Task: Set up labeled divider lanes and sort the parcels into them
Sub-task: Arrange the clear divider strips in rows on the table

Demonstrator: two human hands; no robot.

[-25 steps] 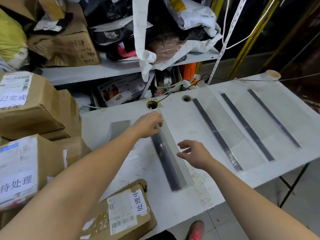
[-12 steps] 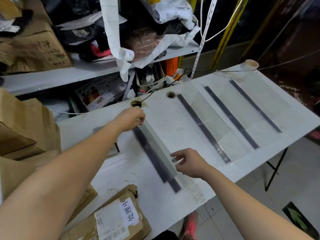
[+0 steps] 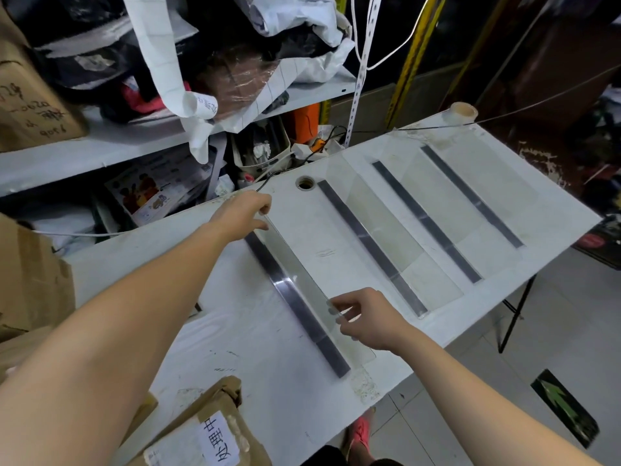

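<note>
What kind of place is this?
Probably a parcel sorting room: a labelled cardboard parcel at the edge of the table, bagged packages crowding the shelf, and a clear divider held on the table.

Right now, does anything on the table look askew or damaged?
The leftmost divider, pinched by left hand and right hand, sits farther from the second divider than the others sit from each other. A chipped patch mars the table edge at its near end.

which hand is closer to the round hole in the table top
Left. The left hand grips the far end of the clear divider, just beside the round hole. The right hand pinches the divider's near end, much farther from the hole.
</note>
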